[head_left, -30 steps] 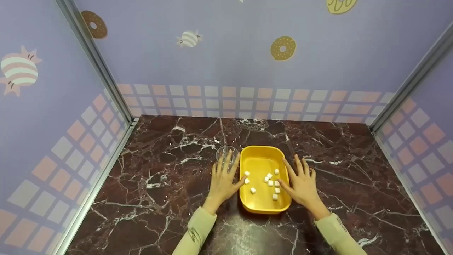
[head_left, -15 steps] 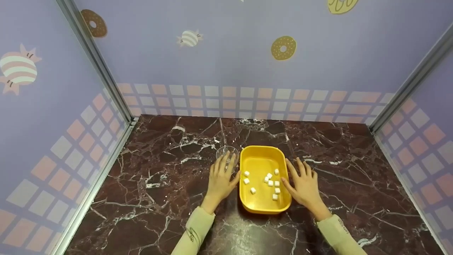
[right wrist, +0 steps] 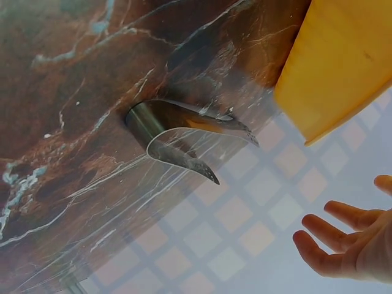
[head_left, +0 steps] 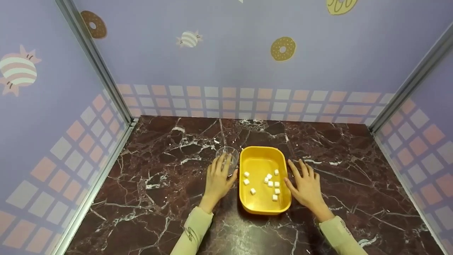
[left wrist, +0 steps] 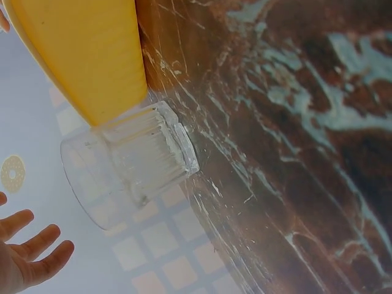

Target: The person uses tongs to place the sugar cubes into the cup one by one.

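A yellow plastic tub with rounded corners stands on the marble table, with several small white cubes scattered on its floor. Left of it, an upright clear glass tumbler is partly covered by my left hand in the head view. The left fingers are spread and hold nothing. My right hand hovers beside the tub's right wall, its thumb near the rim and its fingers loosely spread. Small metal tongs, bent in a U with toothed tips, rest on the table near it; in the head view the hand hides them.
Purple walls printed with sweets and a tile pattern enclose the table on the left, back and right. Metal strips run along the corners. The dark red marble tabletop has white veins and a few white crumbs.
Both hands have drawn apart, the left one leftward and slightly back, the right one rightward. Their thumbs have left the area over the tub. The tub, cubes and tumbler stay put.
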